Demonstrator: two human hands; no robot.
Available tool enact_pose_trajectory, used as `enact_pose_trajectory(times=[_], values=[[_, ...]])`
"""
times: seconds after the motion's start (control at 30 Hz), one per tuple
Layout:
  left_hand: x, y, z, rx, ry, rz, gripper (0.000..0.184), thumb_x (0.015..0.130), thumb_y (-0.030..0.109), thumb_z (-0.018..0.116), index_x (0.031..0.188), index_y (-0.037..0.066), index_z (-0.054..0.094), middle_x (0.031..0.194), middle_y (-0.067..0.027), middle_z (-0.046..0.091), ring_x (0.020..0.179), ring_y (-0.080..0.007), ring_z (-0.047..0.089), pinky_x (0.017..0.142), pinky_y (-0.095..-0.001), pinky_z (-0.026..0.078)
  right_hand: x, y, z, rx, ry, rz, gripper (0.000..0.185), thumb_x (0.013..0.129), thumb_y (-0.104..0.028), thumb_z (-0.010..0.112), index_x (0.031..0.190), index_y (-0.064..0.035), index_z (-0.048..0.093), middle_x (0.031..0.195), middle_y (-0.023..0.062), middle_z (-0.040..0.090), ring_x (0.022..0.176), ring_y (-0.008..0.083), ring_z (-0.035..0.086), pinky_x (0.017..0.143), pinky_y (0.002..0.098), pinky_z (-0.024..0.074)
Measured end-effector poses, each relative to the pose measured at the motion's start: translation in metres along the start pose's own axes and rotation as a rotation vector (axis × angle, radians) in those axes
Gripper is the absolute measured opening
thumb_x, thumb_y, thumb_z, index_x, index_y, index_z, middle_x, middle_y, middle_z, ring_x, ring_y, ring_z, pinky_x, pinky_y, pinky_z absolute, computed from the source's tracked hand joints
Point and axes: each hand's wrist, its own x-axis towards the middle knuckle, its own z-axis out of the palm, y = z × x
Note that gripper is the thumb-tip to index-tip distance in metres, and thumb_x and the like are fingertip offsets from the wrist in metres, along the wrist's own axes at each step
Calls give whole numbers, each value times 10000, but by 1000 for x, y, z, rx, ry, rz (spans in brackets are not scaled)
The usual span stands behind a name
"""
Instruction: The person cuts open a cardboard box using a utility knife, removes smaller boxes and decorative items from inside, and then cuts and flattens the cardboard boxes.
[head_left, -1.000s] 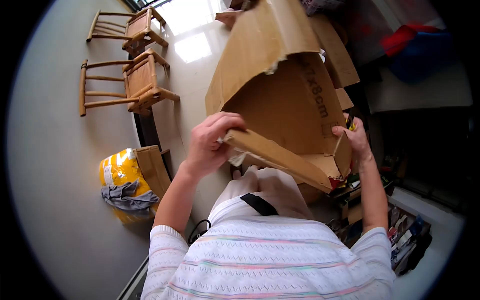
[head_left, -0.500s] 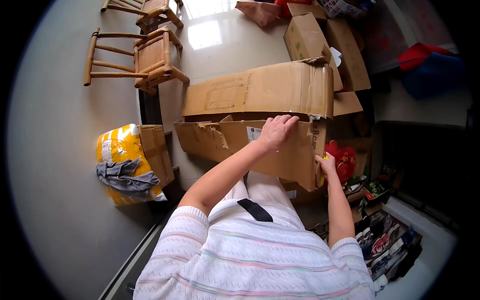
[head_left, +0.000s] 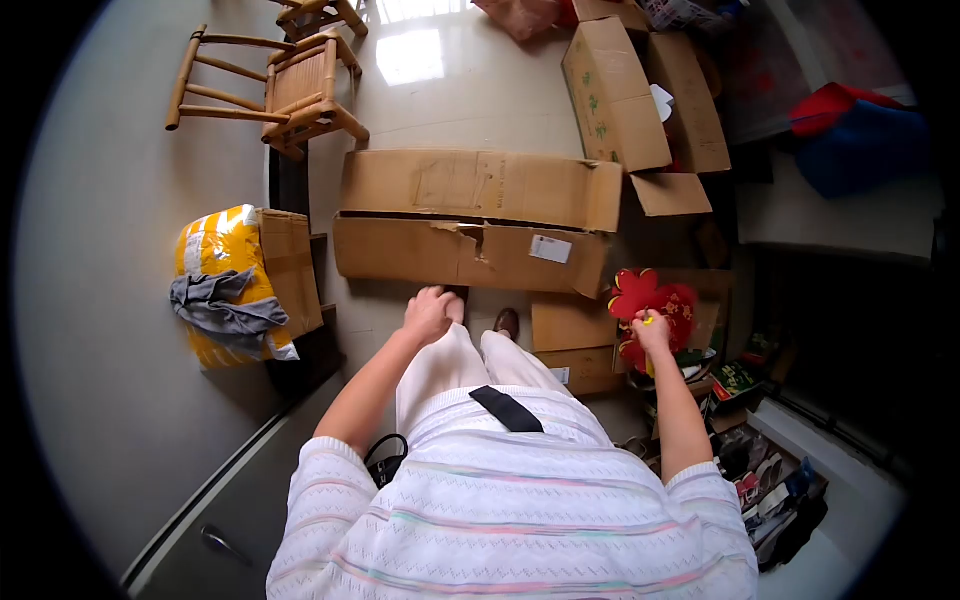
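A long brown cardboard box [head_left: 420,245] lies across the floor in front of my feet. A dark gap runs between its two long panels, and a torn hole and a white label [head_left: 551,249] show on the nearer one. My left hand [head_left: 430,314] is off the box, just below its near edge, fingers loosely bent, with nothing seen in it. Over to the right, my right hand [head_left: 653,333] is closed around a small yellow tool [head_left: 649,320], mostly hidden by the fingers. Red flower-shaped decorations [head_left: 672,298] lie just beyond that hand.
Flattened cardboard [head_left: 572,325] lies right of my shoes. Opened boxes [head_left: 618,95] stand at the back right, bamboo chairs [head_left: 300,85] at the back left. A yellow parcel [head_left: 215,240] with a grey cloth sits at left. Shoes [head_left: 765,480] fill a rack at lower right.
The near panel, tilted up under my left hand before, now lies lower against the box. My left hand has let go and moved left and down. My right hand has come away from the box's corner.
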Motion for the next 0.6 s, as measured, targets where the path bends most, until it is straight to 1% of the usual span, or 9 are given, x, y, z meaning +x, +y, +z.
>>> enact_pose_trajectory(times=[0.03, 0.1, 0.17, 0.23, 0.37, 0.4, 0.5, 0.53, 0.6], values=[[-13, -3, 10, -16, -51, -36, 399, 669, 169, 621, 1065, 135, 587, 1094, -113, 535, 1069, -297, 476, 872, -416, 418, 1, 32, 8, -39, -37, -134, 179, 719, -51, 603, 896, -26, 592, 680, 66, 613, 516, 151, 589, 483, 270, 469], [-37, -9, 32, -72, -143, -146, 396, 674, 185, 617, 1067, 132, 610, 1067, -138, 564, 1030, -308, 516, 871, -414, 435, -19, 40, 11, -270, -224, -103, 197, 716, -70, 615, 904, -19, 593, 741, 80, 624, 541, 152, 602, 511, 276, 484], [-58, -10, 47, -110, -200, -216, 404, 682, 200, 615, 1079, 124, 615, 1061, -152, 582, 1014, -315, 536, 879, -403, 437, -54, 5, 5, -229, -410, 96, 273, 688, -178, 630, 933, -58, 625, 824, 132, 649, 769, 215, 642, 687, 303, 502], [-75, -10, 58, -144, -212, -244, 400, 684, 210, 616, 1073, 114, 615, 1036, -156, 597, 994, -320, 548, 871, -397, 442, -68, 7, 9, -275, -445, -24, 280, 688, -180, 633, 938, -54, 624, 808, 124, 650, 697, 207, 646, 656, 301, 507], [-103, -19, 69, -258, -214, -297, 400, 685, 225, 611, 1063, 94, 615, 1002, -161, 616, 960, -315, 570, 861, -382, 447, -83, 3, 10, -243, -560, 76, 325, 710, -190, 644, 981, -16, 602, 891, 92, 644, 670, 183, 639, 635, 305, 513], [-109, -17, 64, -279, -221, -307, 401, 685, 226, 609, 1062, 89, 613, 997, -161, 618, 950, -313, 575, 854, -379, 450, -86, -6, 5, -435, -549, -48, 365, 700, -265, 658, 973, -27, 613, 921, 114, 644, 783, 212, 634, 729, 330, 497], [-133, -13, 42, -345, -251, -348, 403, 687, 228, 602, 1059, 73, 610, 986, -164, 621, 923, -306, 587, 834, -369, 458, -81, 5, 20, -474, -532, -101, 426, 684, -333, 673, 981, -32, 618, 942, 145, 639, 885, 254, 613, 795, 340, 468], [-139, -15, 39, -368, -268, -364, 403, 688, 229, 600, 1058, 69, 609, 985, -165, 621, 916, -304, 589, 827, -366, 461, -79, 2, 22, -439, -624, -37, 472, 679, -345, 687, 1019, -27, 607, 956, 170, 632, 911, 280, 606, 792, 336, 466], [-143, -20, 38, -386, -275, -374, 401, 692, 231, 598, 1056, 62, 608, 980, -167, 621, 905, -304, 593, 816, -363, 465, -85, -8, 27, -409, -687, -91, 491, 679, -351, 689, 1039, -29, 602, 969, 183, 626, 922, 301, 600, 792, 340, 463]])
